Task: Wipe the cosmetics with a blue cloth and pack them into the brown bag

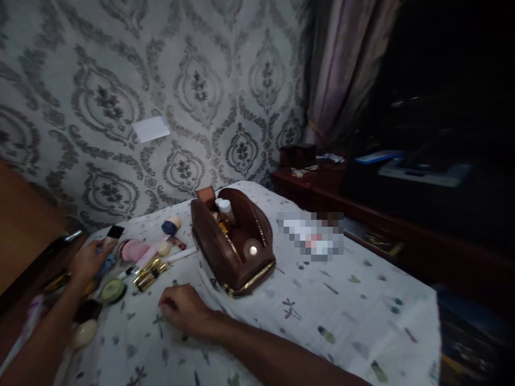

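At the left, my left hand point(86, 262) has its fingers closed around a small bottle with a black cap point(115, 231), among loose cosmetics. My right hand point(185, 311) rests on the patterned cloth with its fingers curled in, and nothing shows in them. Just beyond it stands an unzipped brown cosmetic bag point(213, 252), with white-capped bottles point(226, 212) inside. Between my hands lie gold tubes point(149, 274) and a round green compact point(112, 291). A pink item point(134, 250) and a dark blue-and-beige container point(171, 224) sit farther back.
The patterned cloth point(322, 300) covers the table. A pixelated item point(311, 236) lies right of the bag. Behind rises a wallpapered wall point(197, 86); a dark wooden desk point(322, 187) stands at the right. A cream round item point(85, 332) lies by my left forearm.
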The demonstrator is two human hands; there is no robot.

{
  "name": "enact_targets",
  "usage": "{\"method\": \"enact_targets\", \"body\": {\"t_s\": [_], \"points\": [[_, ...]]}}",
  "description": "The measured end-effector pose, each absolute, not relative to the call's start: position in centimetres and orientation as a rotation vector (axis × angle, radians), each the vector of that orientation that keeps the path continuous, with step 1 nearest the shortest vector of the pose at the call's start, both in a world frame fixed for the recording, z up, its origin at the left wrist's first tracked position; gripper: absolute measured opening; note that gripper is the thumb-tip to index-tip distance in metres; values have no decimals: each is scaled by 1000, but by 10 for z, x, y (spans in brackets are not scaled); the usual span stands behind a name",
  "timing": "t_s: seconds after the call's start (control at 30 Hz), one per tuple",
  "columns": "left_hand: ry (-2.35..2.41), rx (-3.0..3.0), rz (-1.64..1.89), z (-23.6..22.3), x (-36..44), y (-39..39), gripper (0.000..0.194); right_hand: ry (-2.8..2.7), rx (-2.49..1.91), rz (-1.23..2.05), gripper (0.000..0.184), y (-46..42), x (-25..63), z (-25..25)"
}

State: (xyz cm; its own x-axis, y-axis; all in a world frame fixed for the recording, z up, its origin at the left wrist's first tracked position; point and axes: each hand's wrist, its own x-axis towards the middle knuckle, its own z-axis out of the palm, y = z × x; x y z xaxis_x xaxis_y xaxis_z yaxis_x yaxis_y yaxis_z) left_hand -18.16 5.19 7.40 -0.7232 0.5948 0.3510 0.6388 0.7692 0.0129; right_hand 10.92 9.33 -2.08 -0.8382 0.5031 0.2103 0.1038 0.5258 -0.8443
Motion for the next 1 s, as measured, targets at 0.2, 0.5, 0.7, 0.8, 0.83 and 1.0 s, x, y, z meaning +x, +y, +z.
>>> {"method": "enact_targets", "body": {"t_s": [0.2,0.5,0.7,0.8,0.83,1.0], "points": [[-2540,-1106,-162,65,-157,23,46,-2205,-395,1335,18,94,109,-24],[-2299,-1439,-197,43,-73,-14,27,-2017,-404,1583,24,95,105,-29],[-2358,-1518,-58,23,-19,-20,23,-1832,-443,1708,29,98,101,-37],[-2336,-1626,-185,19,-13,-23,24,-1822,-456,1699,25,101,100,-40],[-2320,-1679,-273,19,-13,-25,23,-1814,-459,1701,25,101,100,-40],[-2319,-1751,-752,23,-23,-27,32,-1791,-457,1723,26,103,98,-42]]}}
